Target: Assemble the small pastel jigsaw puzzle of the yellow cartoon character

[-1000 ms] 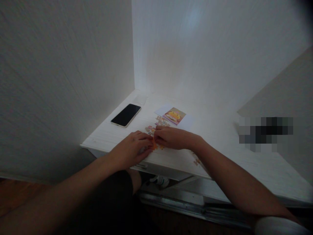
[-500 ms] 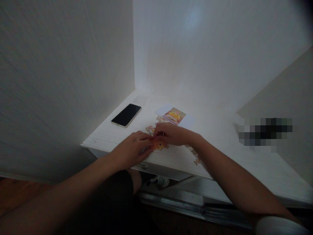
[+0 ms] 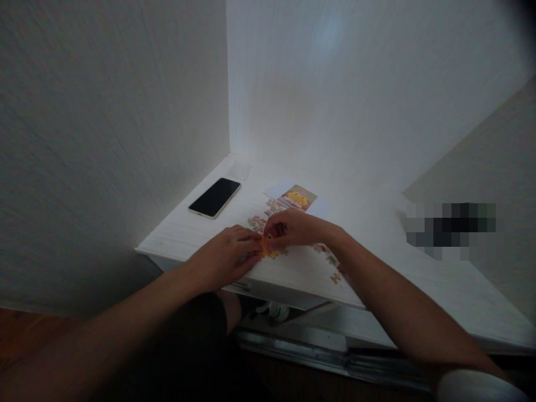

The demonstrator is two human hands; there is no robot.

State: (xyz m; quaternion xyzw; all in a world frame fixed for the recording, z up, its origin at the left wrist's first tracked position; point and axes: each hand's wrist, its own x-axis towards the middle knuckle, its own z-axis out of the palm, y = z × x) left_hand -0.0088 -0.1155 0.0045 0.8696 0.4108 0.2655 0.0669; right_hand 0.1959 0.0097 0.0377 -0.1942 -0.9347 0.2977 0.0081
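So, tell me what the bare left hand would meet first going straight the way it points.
For the left hand, probably the flat orange jigsaw-puzzle patch, then the bare right hand; depth between them is unclear.

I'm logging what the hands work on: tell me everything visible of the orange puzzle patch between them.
The orange puzzle patch lies flat on the white desk, near its front edge. It looks like printed card, with a dark eye and an uneven, yellowish near edge. Fingers of the left hand touch its left side; the right hand bends over its far right part, partly hiding it. Blur hides its joins.
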